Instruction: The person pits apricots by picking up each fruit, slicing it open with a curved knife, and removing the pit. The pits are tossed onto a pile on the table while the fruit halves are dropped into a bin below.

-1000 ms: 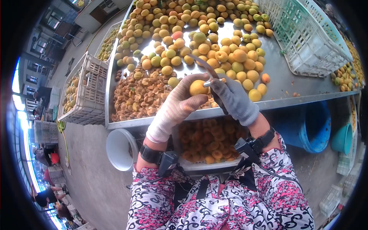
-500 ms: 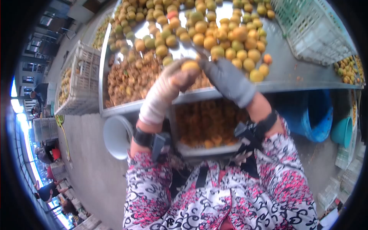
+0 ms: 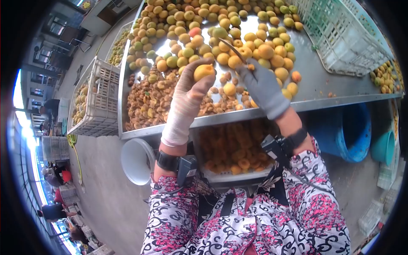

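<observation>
My left hand (image 3: 190, 85), in a pale, stained glove, is closed around a yellow-orange apricot (image 3: 204, 72). In my grey-gloved right hand (image 3: 261, 87) is a knife (image 3: 233, 47); its thin dark blade points up and left, apart from the fruit. A small orange bit (image 3: 250, 67) shows at the right fingertips. Both hands are above the metal table (image 3: 312, 70), near its front edge. Beyond them lie many loose apricots (image 3: 265, 52). Brown pits (image 3: 148, 104) are heaped on the left, below and beside my left hand.
Under the table edge, a white tray (image 3: 231, 178) holds cut apricot halves (image 3: 240, 163). Slatted crates stand at the left (image 3: 104, 97) and on the table's right (image 3: 344, 38). A white bucket (image 3: 136, 163), a blue bin (image 3: 361, 140) and a teal bucket (image 3: 383, 148) flank me.
My hands were close together at the fruit and are now apart. The left has moved slightly down with the apricot, and the knife in the right shows clearly.
</observation>
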Tool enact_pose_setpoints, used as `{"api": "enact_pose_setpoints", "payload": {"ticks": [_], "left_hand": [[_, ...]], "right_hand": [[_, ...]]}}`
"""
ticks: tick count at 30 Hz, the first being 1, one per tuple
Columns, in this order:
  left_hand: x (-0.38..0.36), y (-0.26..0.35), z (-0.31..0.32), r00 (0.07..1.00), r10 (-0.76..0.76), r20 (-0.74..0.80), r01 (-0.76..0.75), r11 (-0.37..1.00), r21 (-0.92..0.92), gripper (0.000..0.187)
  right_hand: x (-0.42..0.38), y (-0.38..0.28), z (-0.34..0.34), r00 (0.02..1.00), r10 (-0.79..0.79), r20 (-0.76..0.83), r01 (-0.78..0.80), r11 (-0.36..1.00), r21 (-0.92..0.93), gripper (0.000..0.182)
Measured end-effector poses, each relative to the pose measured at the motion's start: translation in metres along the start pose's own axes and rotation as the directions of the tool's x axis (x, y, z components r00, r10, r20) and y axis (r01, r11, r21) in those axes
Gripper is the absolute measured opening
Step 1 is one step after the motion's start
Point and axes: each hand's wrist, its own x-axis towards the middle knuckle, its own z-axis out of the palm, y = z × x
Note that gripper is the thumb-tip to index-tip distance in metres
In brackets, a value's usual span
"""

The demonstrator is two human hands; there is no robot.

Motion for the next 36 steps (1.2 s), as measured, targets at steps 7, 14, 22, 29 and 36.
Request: {"api": "enact_pose_setpoints", "payload": {"ticks": [7, 14, 22, 29, 36], "left_hand": [[0.002, -0.001, -0.002, 0.990, -0.035, 0.135, 0.080, 0.935, -0.345, 0.056], [0.003, -0.006, 0.003, 0.988, -0.086, 0.125, 0.134, 0.880, -0.455, 0.060], [0.005, -0.011, 0.021, 0.980, -0.188, 0.073, 0.194, 0.779, -0.596, 0.063], [0.002, 0.003, 0.021, 0.999, 0.010, -0.044, -0.004, 0.990, 0.138, 0.065], [0.010, -0.021, 0.021, 0.956, -0.286, -0.061, 0.205, 0.803, -0.560, 0.072]], "right_hand": [[-0.020, -0.018, 0.015, 0.982, -0.181, 0.058, 0.140, 0.894, 0.425, 0.026], [-0.029, -0.028, 0.017, 0.968, 0.000, 0.252, -0.070, 0.960, 0.271, 0.029], [-0.033, -0.023, 0.044, 0.995, -0.012, 0.096, -0.034, 0.884, 0.466, 0.032], [-0.030, -0.023, 0.032, 0.982, 0.015, 0.186, -0.053, 0.979, 0.198, 0.038], [-0.037, -0.030, 0.038, 0.987, 0.052, 0.149, -0.078, 0.982, 0.174, 0.030]]}}
